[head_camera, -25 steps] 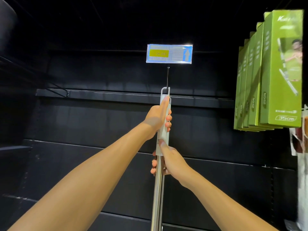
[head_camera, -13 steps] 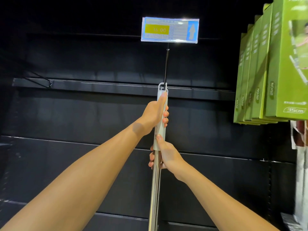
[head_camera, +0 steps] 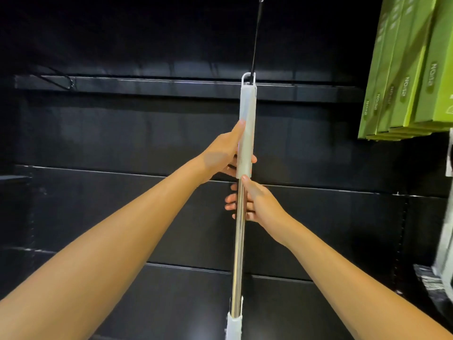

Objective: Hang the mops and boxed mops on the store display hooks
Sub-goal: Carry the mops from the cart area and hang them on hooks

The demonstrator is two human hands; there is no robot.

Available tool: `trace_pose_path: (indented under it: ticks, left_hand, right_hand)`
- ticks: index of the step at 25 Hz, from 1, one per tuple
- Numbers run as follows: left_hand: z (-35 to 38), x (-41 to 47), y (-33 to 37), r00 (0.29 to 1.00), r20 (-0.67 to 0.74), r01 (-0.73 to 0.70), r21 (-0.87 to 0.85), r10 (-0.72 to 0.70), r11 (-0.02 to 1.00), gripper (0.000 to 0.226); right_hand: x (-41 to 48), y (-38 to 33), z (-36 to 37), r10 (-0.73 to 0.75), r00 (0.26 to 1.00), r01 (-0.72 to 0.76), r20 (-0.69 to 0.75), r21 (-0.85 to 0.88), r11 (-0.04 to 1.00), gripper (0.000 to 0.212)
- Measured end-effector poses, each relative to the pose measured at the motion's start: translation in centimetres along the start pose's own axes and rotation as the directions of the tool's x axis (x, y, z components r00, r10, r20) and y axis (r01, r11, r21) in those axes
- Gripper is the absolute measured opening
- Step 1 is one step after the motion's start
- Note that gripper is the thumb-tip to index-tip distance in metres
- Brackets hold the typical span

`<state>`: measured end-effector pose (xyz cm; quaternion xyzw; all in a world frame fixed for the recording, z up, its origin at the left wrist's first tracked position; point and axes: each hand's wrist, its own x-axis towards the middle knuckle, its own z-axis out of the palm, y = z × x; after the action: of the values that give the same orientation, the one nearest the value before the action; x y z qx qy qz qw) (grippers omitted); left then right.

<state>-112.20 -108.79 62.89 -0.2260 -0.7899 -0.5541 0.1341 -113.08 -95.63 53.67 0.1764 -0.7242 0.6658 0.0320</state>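
Note:
A mop (head_camera: 239, 241) with a steel pole and a white handle sleeve stands upright at the centre. The loop at its top sits around the black display hook (head_camera: 255, 40), which juts out from the dark back wall. My left hand (head_camera: 224, 154) grips the lower part of the white sleeve. Just below it, my right hand (head_camera: 255, 204) holds the steel pole with the fingers wrapped round. The mop's lower end runs out of the frame at the bottom.
Several green boxed mops (head_camera: 404, 77) hang in a row at the upper right. A dark horizontal rail (head_camera: 147, 85) crosses the black panel wall, with another empty hook (head_camera: 58, 78) at the left. Pale packaged goods (head_camera: 445, 253) hang at the right edge.
The mop's top loop has slid further back along the hook. The view has dropped, so the price tag has left the top of the frame. My left hand has slipped lower on the white sleeve.

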Motion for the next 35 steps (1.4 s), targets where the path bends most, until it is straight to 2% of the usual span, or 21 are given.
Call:
trace_pose_path:
  ticks: [4, 8, 12, 16, 17, 19, 22, 24, 26, 28, 31, 35]
  left_hand:
    - [0.8, -4.4, -5.3, 0.989, -0.023, 0.145, 0.048, -0.144, 0.988, 0.062]
    - [2.5, -9.7, -13.0, 0.959, 0.022, 0.284, -0.044, -0.284, 0.958, 0.064]
    - [5.6, -14.9, -21.0, 0.888, 0.049, 0.46, -0.095, -0.458, 0.883, 0.061]
    - [9.2, -20.3, -28.8, 0.761, 0.112, 0.648, -0.088, -0.639, 0.757, 0.06]
    - [10.0, -21.7, -30.2, 0.734, 0.137, 0.677, -0.072, -0.665, 0.732, 0.057]
    - [11.5, -24.6, -31.9, 0.725, 0.178, 0.678, -0.015, -0.666, 0.735, 0.049]
    - [13.6, -29.1, -33.7, 0.771, 0.199, 0.595, 0.117, -0.606, 0.795, 0.041]
    - [15.2, -31.7, -34.5, 0.802, 0.206, 0.497, 0.289, -0.561, 0.818, 0.036]
    - [17.0, -33.8, -34.6, 0.832, 0.235, 0.311, 0.553, -0.503, 0.773, 0.03]
    - [19.7, -35.7, -34.2, 0.844, 0.31, 0.083, 0.73, -0.437, 0.678, 0.037]
    - [25.0, -38.2, -33.0, 0.797, 0.459, -0.142, 0.773, -0.392, 0.618, 0.05]
    - [33.4, -41.5, -30.1, 0.696, 0.622, -0.341, 0.726, -0.359, 0.597, 0.052]
  right_hand:
    - [-2.4, 5.3, -0.9, 0.014, 0.999, -0.014, 0.046, 0.001, 1.0, 0.036]
    - [-5.2, 11.8, -0.8, 0.106, 0.993, -0.109, 0.05, 0.044, 0.993, 0.031]
    - [-8.1, 18.3, -0.5, 0.201, 0.979, -0.202, 0.016, 0.006, 0.979, 0.028]
    - [-11.6, 24.1, -0.5, 0.308, 0.951, -0.309, -0.024, -0.046, 0.95, 0.024]
    - [-12.7, 25.5, -0.6, 0.34, 0.94, -0.341, -0.026, -0.069, 0.938, 0.021]
    - [-15.0, 28.1, -0.9, 0.393, 0.919, -0.391, -0.013, -0.138, 0.91, 0.017]
    - [-19.0, 31.8, -1.6, 0.468, 0.884, -0.46, -0.006, -0.193, 0.867, 0.013]
    - [-22.2, 33.8, -2.8, 0.488, 0.872, -0.482, -0.035, -0.232, 0.845, 0.011]
    - [-25.7, 35.8, -4.4, 0.472, 0.88, -0.465, -0.054, -0.303, 0.832, 0.006]
    - [-30.2, 37.5, -6.7, 0.469, 0.881, -0.454, -0.068, -0.404, 0.794, 0.007]
    - [-38.1, 38.2, -10.6, 0.484, 0.867, -0.466, -0.118, -0.538, 0.703, 0.024]
    - [-50.1, 37.0, -16.2, 0.522, 0.818, -0.559, -0.239, -0.546, 0.625, 0.023]
